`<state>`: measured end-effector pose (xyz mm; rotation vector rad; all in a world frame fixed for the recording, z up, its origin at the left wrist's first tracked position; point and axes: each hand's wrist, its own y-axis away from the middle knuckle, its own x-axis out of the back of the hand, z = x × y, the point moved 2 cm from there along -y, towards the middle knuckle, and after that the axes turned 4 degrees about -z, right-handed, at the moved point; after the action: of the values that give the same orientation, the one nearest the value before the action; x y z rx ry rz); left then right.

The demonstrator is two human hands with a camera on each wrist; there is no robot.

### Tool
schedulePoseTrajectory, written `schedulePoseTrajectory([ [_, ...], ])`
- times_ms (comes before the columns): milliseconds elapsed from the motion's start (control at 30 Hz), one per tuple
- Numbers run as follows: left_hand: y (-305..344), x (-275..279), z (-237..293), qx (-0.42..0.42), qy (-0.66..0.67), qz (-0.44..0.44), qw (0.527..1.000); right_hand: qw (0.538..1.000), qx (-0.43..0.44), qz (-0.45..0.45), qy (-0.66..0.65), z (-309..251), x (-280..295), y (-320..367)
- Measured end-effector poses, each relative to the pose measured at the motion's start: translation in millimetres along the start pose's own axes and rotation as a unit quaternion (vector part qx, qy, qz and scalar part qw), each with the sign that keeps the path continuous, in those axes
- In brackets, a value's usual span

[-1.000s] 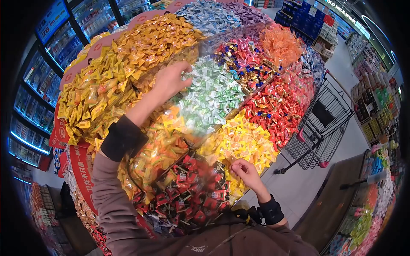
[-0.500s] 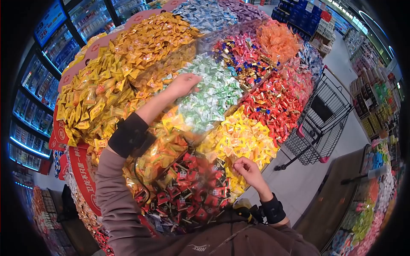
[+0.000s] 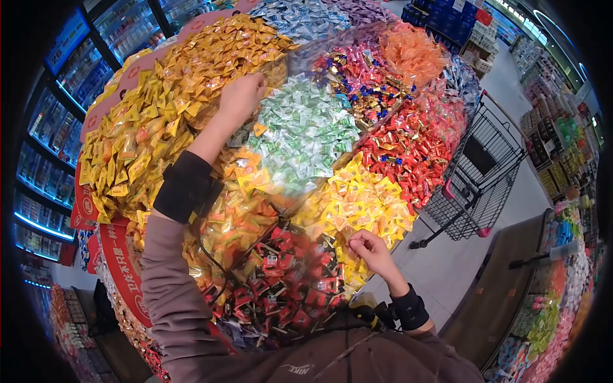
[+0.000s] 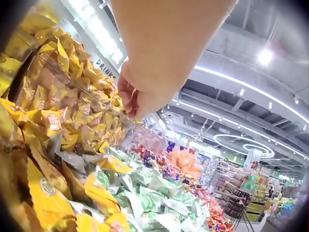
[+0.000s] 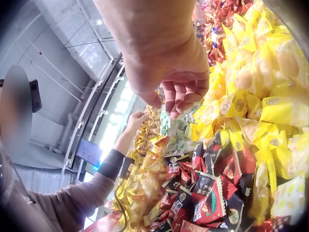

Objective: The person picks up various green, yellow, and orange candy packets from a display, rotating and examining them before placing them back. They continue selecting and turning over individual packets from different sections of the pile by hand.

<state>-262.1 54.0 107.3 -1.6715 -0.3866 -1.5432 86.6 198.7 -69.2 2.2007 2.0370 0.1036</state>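
My left hand (image 3: 242, 94) is over the divider between the orange-yellow wrapped sweets (image 3: 217, 54) and the green-and-white wrapped sweets (image 3: 306, 131). In the left wrist view the fingers (image 4: 126, 92) are bent and point down; whether they pinch something I cannot tell. A single orange packet (image 3: 259, 129) lies at the near left edge of the green-and-white pile. My right hand (image 3: 370, 251) hovers over the near edge of the bright yellow packets (image 3: 364, 204), close to the red-and-black packets (image 3: 281, 281). Its fingers (image 5: 179, 96) hang loosely curled with nothing in them.
Clear dividers separate the sweets on the large display. Red foil sweets (image 3: 412, 156) and an orange bundle (image 3: 414, 56) lie farther right. A shopping cart (image 3: 476, 169) stands right of the display. Lit drink coolers (image 3: 48, 153) line the left side.
My left hand moved right onto the green-and-white sweets, then back left toward the orange-yellow pile. My right hand has stayed nearly in place.
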Motion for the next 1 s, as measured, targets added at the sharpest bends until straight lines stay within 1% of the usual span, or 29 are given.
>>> schedulePoseTrajectory([
  [100,-6.6,-8.1,-23.6,-0.014,0.007,-0.051,0.999,1.0,0.001,-0.005,0.007,2.3,-0.9,-1.6],
  [133,-9.2,-14.7,-27.2,0.024,-0.025,-0.091,0.995,1.0,0.004,-0.007,0.013,3.4,-0.9,-2.5],
  [233,-6.4,-35.7,-29.8,0.051,-0.023,-0.186,0.981,1.0,0.002,-0.017,0.008,4.9,-2.3,-4.1],
  [267,-7.8,-50.3,-35.1,0.056,-0.065,-0.174,0.981,1.0,0.0,-0.015,0.007,3.9,-2.4,-4.6],
  [300,-8.9,-63.5,-42.3,0.068,-0.054,-0.177,0.98,1.0,-0.001,-0.013,0.005,2.4,-2.7,-4.4],
  [367,-7.9,-72.0,-44.0,0.092,-0.031,-0.183,0.978,1.0,-0.008,-0.01,-0.003,1.0,-1.8,-3.7],
  [467,-8.0,-75.1,-43.4,0.073,-0.014,-0.16,0.984,1.0,-0.012,-0.004,-0.013,1.9,-0.4,-4.1],
  [567,-8.4,-76.8,-42.6,0.063,-0.011,-0.173,0.983,1.0,-0.006,-0.003,-0.004,5.1,-0.2,-4.0],
  [767,-9.0,-86.9,-49.4,-0.008,0.065,-0.138,0.988,1.0,-0.003,-0.005,0.006,3.4,-2.3,-5.5],
  [867,-11.0,-76.6,-30.5,-0.01,0.023,-0.02,0.999,1.0,-0.011,-0.005,0.004,2.1,-1.1,-5.9],
  [967,-20.6,-66.4,-12.5,-0.062,-0.09,0.028,0.994,1.0,-0.012,-0.002,0.005,1.0,1.0,-6.2],
  [1000,-25.2,-66.6,-9.9,-0.066,-0.118,0.023,0.991,1.0,-0.008,0.0,0.008,3.1,2.2,-6.5],
])
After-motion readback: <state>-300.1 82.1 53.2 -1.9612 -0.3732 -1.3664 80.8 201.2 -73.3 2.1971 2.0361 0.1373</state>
